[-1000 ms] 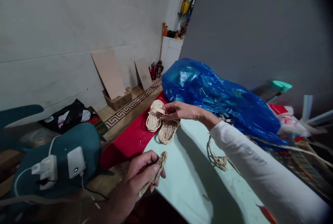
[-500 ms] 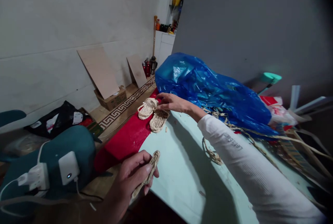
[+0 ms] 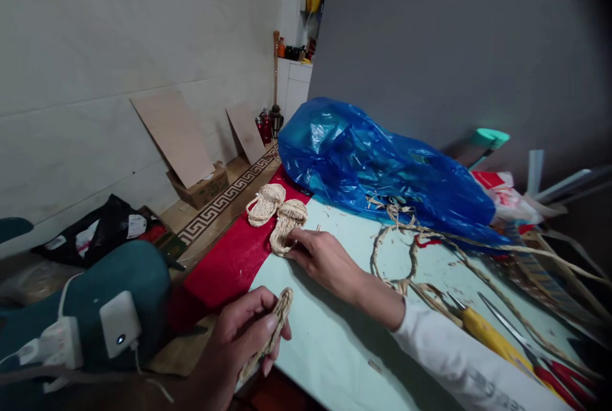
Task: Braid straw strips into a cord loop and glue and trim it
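My left hand [image 3: 248, 331] is closed around a small braided straw sole [image 3: 281, 315], which I see edge-on above the table's front edge. My right hand [image 3: 332, 264] reaches in from the right, with thumb and fingers pinching the heel end of a woven straw slipper [image 3: 289, 223]. That slipper lies where the pale green tabletop meets a red cloth. Beside it, to the left, a matching straw slipper [image 3: 265, 204] rests on the red cloth. The fingertips under the pinched slipper's edge are partly hidden.
A large blue plastic bag [image 3: 373, 150] lies along the table's back. Loops of straw braid [image 3: 375, 255] trail to the right, near a yellow-handled tool [image 3: 492, 334] and red-handled scissors [image 3: 521, 334]. A teal chair [image 3: 109, 290] with a white power bank [image 3: 119, 325] stands left.
My right hand has moved from the slippers' far toe end to the heel of the nearer one and now pinches it. The left hand keeps its hold on the straw sole.
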Action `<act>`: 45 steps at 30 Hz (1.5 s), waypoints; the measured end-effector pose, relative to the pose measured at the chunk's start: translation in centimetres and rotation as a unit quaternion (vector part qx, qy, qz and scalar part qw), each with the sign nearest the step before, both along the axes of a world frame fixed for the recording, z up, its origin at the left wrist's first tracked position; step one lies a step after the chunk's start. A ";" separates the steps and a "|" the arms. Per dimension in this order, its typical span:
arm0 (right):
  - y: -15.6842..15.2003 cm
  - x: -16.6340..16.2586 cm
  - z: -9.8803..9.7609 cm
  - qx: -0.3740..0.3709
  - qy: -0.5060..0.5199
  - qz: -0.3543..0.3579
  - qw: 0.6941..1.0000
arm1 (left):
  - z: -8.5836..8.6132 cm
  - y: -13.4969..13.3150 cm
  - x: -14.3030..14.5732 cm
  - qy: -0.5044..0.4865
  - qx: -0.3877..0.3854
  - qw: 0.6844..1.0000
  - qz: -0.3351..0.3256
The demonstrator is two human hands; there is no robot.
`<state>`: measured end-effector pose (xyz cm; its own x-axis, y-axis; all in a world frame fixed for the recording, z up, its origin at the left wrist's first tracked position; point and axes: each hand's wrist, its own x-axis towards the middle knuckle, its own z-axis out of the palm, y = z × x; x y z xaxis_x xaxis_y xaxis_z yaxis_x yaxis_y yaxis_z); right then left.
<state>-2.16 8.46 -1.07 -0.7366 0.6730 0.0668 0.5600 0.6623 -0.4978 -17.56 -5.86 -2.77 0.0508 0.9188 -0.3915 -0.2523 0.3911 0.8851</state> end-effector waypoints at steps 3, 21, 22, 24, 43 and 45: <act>-0.9 -0.3 -1.3 0.047 0.000 -0.030 0.998 | -0.3 -0.1 0.0 -0.009 0.001 1.000 0.005; -0.7 0.4 -2.6 0.173 -0.050 -0.096 0.979 | -0.3 -0.7 0.3 -0.015 0.023 0.999 0.019; -0.4 0.1 -2.6 0.172 -0.051 -0.098 0.979 | -0.2 -0.8 0.4 -0.016 0.021 0.999 0.018; -0.1 -0.5 -2.4 0.170 -0.054 -0.101 0.979 | 0.0 -0.9 0.6 -0.020 0.020 1.000 0.012; -7.7 -0.1 -4.0 0.148 -0.052 0.011 0.988 | 1.4 -2.4 0.9 -0.059 0.060 0.996 0.011; -9.6 -1.2 -3.9 0.143 -0.004 0.121 0.982 | 1.4 -3.0 0.8 -0.054 0.064 0.996 0.006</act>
